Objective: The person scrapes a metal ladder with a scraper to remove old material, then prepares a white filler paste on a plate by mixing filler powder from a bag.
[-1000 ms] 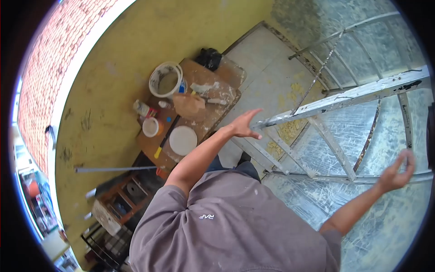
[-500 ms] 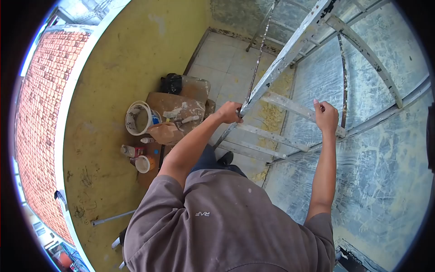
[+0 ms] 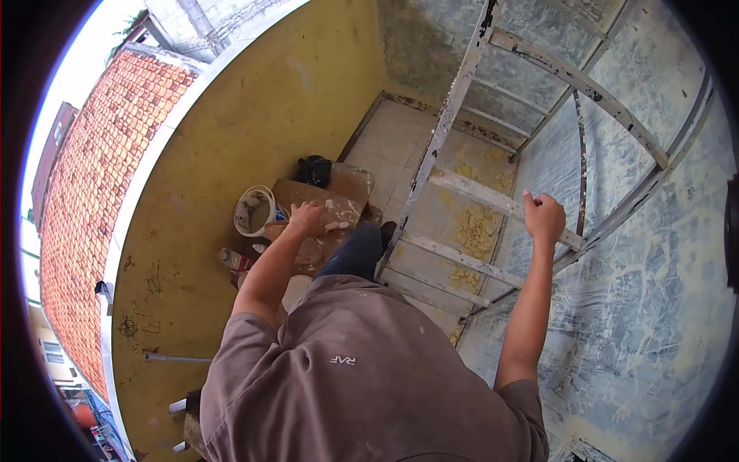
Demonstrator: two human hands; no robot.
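Note:
My right hand [image 3: 544, 218] is closed around a paint-splattered crosspiece of the metal ladder [image 3: 473, 187], with its thumb pointing up. Off the ladder, my left hand [image 3: 306, 219] hangs palm down with its fingers apart, above or on the stained cardboard [image 3: 346, 208]. Whether its fingertips touch the cardboard is unclear. Just left of that hand stands a white paint bucket [image 3: 254, 210]. A light-coloured tool lies on the cardboard right of the hand, too small to identify.
A black plastic bag [image 3: 315, 171] rests beyond the cardboard. Yellowish flakes [image 3: 477, 231] litter the tiled floor [image 3: 385, 138] under the ladder. A bottle [image 3: 233, 259] stands near the yellow wall [image 3: 192, 192]. The patchy blue-grey wall [image 3: 616, 308] is on the right.
My left hand has let go of the ladder's side rail and moved left to the cardboard and bucket. My right hand has kept its hold on the crosspiece. The view has shifted.

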